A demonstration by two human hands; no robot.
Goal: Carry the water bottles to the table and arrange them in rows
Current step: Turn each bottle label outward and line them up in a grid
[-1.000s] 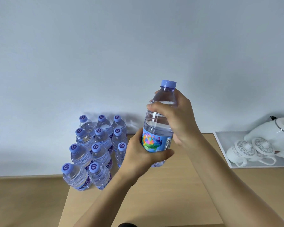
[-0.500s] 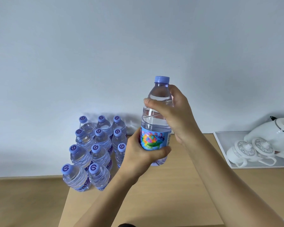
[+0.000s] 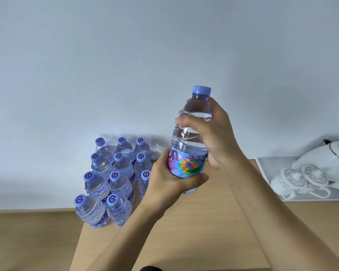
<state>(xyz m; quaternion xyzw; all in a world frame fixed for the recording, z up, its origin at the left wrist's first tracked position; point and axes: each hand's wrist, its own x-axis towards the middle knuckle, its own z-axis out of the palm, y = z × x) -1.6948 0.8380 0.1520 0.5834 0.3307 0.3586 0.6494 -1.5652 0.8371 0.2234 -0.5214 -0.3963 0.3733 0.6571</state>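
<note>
Above the wooden table (image 3: 194,231) I hold one clear water bottle (image 3: 190,141) upright, with a blue cap and a colourful label. My left hand (image 3: 168,180) grips it around the label from below. Higher up, my right hand (image 3: 211,135) curls round its shoulder from the right. Several water bottles (image 3: 114,177) with blue caps stand in rows at the table's back left corner, against the wall. My left hand hides part of the rightmost row.
A white tray (image 3: 262,169) at the back right carries a white teapot (image 3: 325,159) and two lidded white cups (image 3: 299,180). The table's left edge runs just beside the front bottles, with wooden floor (image 3: 27,241) beyond it.
The held bottle has moved slightly left and up in both hands, and it has turned so more of its label lettering shows.
</note>
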